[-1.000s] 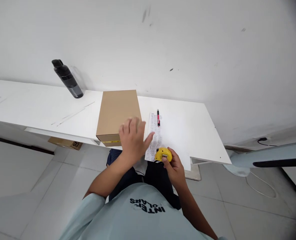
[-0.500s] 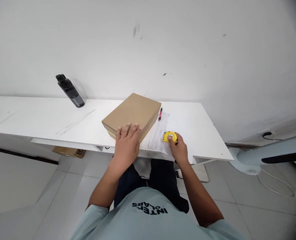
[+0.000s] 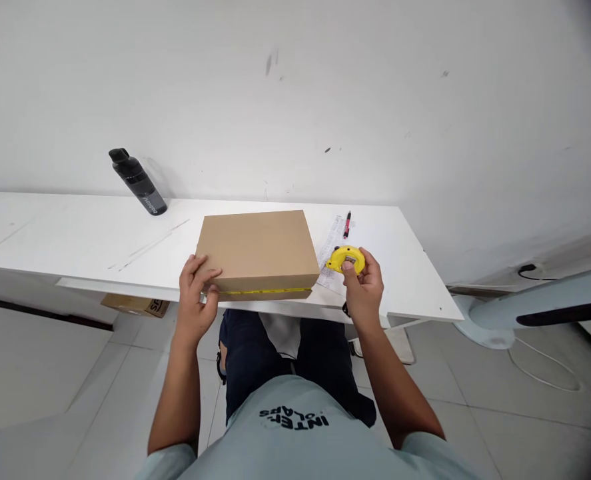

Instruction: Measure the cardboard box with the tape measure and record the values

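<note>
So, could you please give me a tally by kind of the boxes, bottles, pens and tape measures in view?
Boxes: 2 (upper box on the white table, lower box below the tabletop)
Bottle: 1
Pen: 1
Tape measure: 1, in the right hand
Total: 5

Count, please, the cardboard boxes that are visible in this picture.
2. One cardboard box lies on the white table, touched by the left hand. The other box shows below the table, further left, partly covered by it. More could be hidden there.
</note>
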